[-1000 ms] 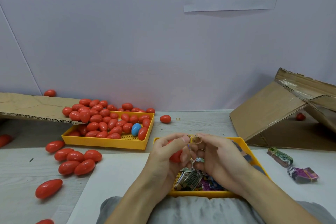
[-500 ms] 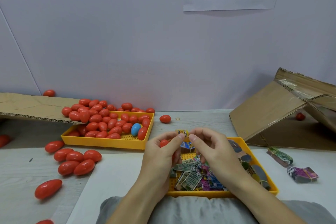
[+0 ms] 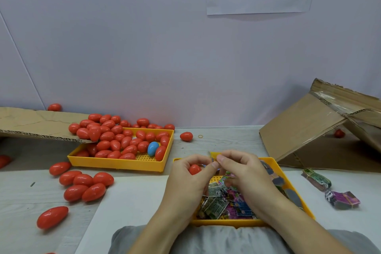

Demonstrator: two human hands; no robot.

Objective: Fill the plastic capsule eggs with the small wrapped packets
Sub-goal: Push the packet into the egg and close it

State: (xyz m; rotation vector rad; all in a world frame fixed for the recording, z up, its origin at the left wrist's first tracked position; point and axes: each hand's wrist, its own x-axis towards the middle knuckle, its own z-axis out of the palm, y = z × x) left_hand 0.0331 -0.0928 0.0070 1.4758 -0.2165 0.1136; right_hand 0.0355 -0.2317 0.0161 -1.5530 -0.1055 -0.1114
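Your hands have lifted clear of the packet tray [image 3: 276, 166] vs a sec ago. Left hand [image 3: 185, 179] cups a red capsule egg [image 3: 194, 169] in the palm and its thumb/forefinger pinch a small yellow wrapped packet [image 3: 214, 154]. Right hand [image 3: 243, 169] pinches the same packet from the other side, just above the tray's far rim. Looks like you're folding it down to fit; insertion not yet done. Remaining eggs sit in the far tray [image 3: 123, 165] and loose on the counter [image 3: 226, 140].

Egg tray [image 3: 123, 166] sits left of the packet tray [image 3: 274, 164] at the table's [image 3: 226, 140] near edge; cardboard box [image 3: 309, 127] at right.
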